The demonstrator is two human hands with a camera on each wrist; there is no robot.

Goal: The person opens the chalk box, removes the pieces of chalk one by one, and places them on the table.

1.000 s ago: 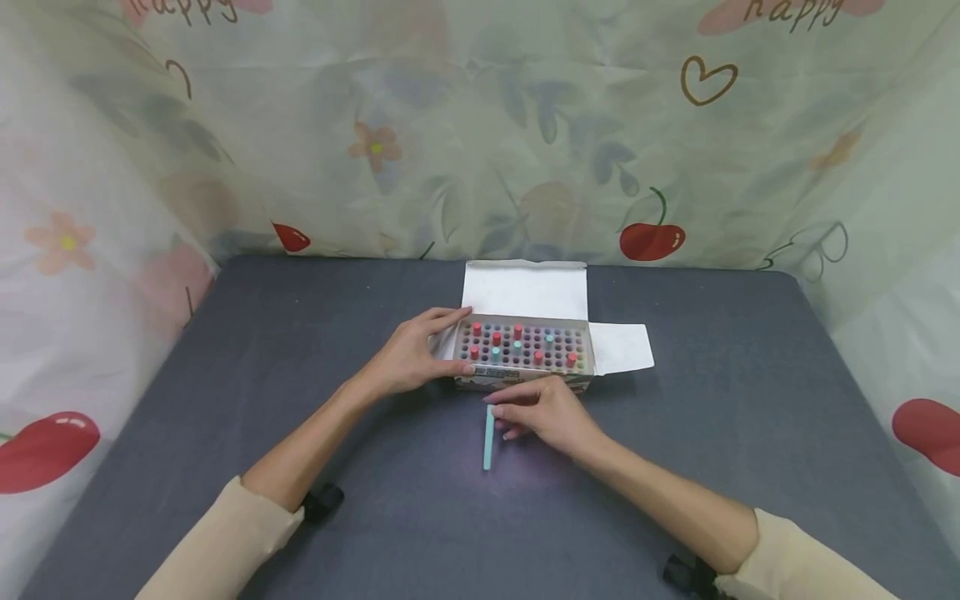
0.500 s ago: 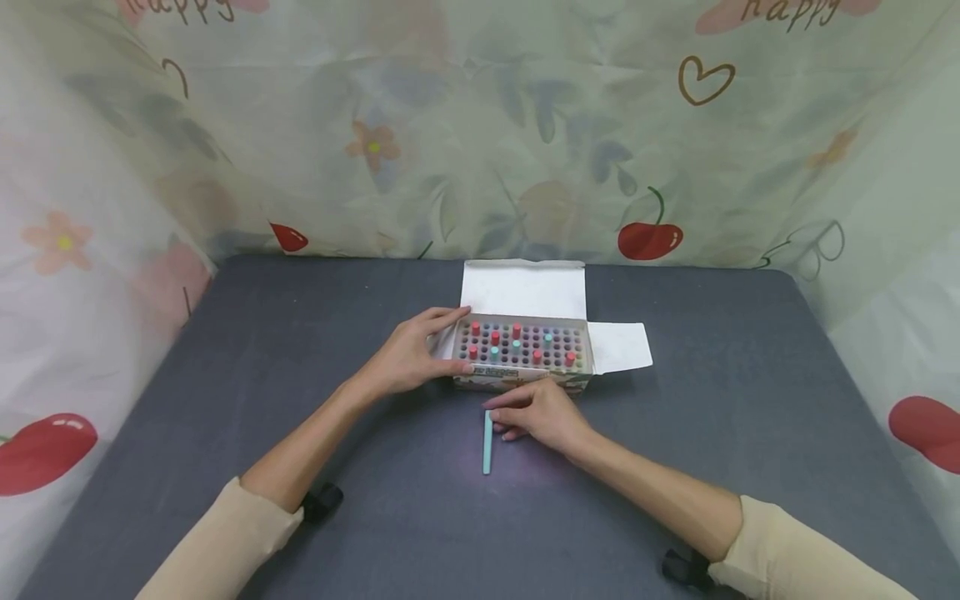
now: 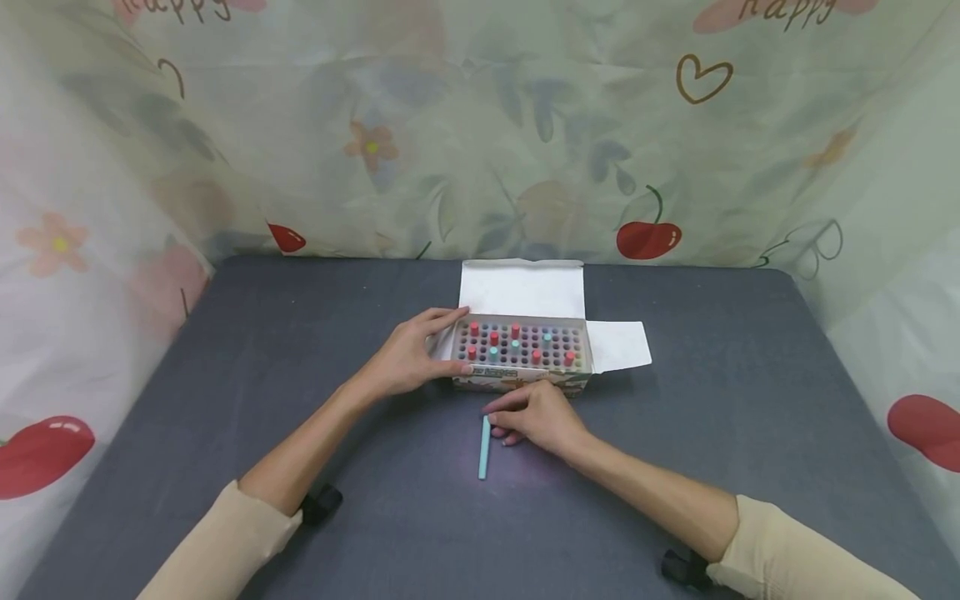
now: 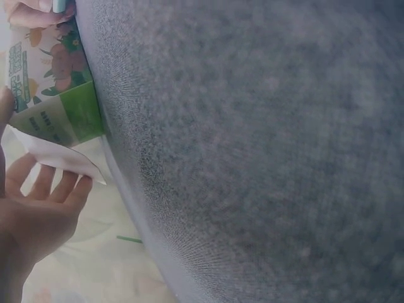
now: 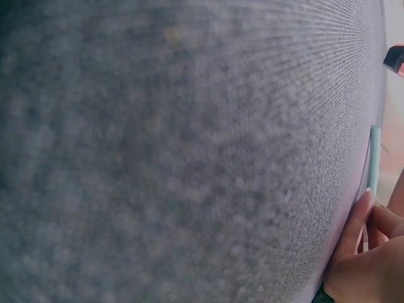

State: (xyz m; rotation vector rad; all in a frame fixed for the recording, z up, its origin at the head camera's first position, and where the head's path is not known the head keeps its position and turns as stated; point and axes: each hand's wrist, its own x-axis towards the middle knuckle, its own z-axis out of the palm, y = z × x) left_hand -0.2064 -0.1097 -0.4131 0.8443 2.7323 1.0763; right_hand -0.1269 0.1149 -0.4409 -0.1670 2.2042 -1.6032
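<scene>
One-handed pinch: R grip grasping, btwn thumb and fingers, the far end of a pale teal stick; other end free, pointing back twd the body. Low over the tabletop, just on the near side of the open box; can't tell if touching the cloth. L grip clasping the box's left end: thumb at near corner, forefinger at far corner, other fingers along the outer side of the left flap, per L wrist view.

Inside box: holed insert w/ approx. 6 red sticks and 3 teal sticks upright in it, many holes w/o any. Lid folded back, right flap spread sideways. Farther out, printed curtain behind the tabletop.

Step in hand, as a judgement: prob. handling one loose stick while steadying the box; picking up or putting down, can't tell. Next move, if twd the holes, prob. calls for lifting clear, turning upright, lining up w/ a free hole, no nudging the box.
</scene>
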